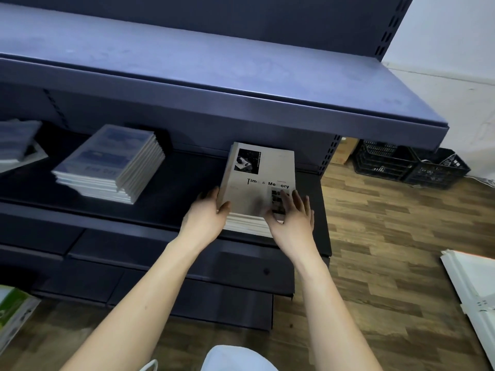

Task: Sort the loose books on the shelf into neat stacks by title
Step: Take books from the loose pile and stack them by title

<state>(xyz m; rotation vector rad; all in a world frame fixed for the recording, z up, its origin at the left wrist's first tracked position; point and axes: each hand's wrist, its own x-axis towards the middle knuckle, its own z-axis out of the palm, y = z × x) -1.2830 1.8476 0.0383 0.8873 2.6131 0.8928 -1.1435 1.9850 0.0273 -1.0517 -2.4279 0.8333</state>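
Observation:
A stack of beige books titled "Time & Memory" (261,167) lies at the right end of the dark shelf (176,188). My left hand (207,214) holds the stack's left front corner, thumb on the top cover and fingers along the side. My right hand (292,214) rests with straight, spread fingers on the top cover near its front right corner. A second stack of blue-and-white books (112,163) sits skewed in the shelf's middle. A third pile (17,143) is cut off at the left edge.
An upper shelf (214,70) overhangs the books. Lower shelves (160,263) jut out below my arms. Black plastic crates (409,163) stand on the wooden floor at right, white panels (474,287) lie at far right, and a green-and-white box (13,309) sits at lower left.

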